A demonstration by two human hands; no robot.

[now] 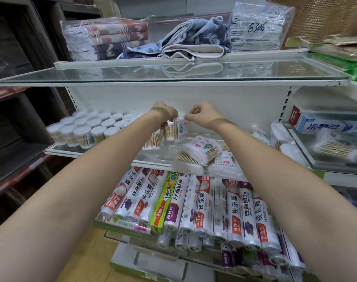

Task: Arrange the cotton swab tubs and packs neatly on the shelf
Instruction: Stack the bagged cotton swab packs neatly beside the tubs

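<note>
Both my hands reach over the middle glass shelf (153,158). My left hand (165,113) and my right hand (202,116) each pinch the top of an upright clear cotton swab pack (177,130) held just above the shelf. Several round swab tubs (86,129) stand in rows on the shelf's left side. Loose swab packs (200,154) lie in a pile at the front right of the shelf, one overhanging the edge. More packs (275,137) lean at the far right.
A glass shelf (173,76) above carries folded towels (185,39) and bagged cloths. Below hang rows of cling-film rolls (193,204). A side shelf on the right holds toothpaste boxes (324,123) and another swab pack (336,149).
</note>
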